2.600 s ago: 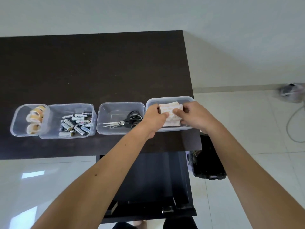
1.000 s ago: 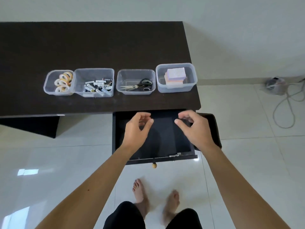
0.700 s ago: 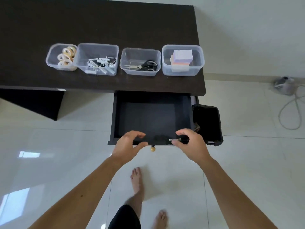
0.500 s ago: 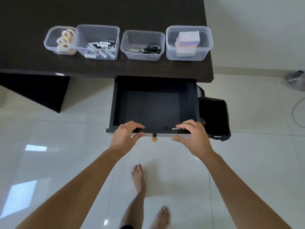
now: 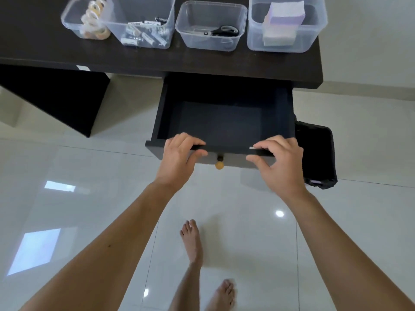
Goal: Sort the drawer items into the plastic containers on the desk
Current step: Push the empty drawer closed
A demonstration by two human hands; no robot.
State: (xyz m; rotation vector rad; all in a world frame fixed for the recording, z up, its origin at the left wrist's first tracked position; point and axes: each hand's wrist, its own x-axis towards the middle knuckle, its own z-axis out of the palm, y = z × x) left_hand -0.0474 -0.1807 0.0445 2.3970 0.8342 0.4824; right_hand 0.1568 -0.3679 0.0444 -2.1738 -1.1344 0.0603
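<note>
The drawer (pulled out below the desk) is gripped at its front edge by the left hand and right hand; the containers are lined up above it.

Desk front edge: four containers in a row.
Drawer: below, pulled out.
Bin: right of drawer.

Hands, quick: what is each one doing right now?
Left hand: grips the drawer front, fingers curled over its top edge.
Right hand: grips the same drawer front.
</note>
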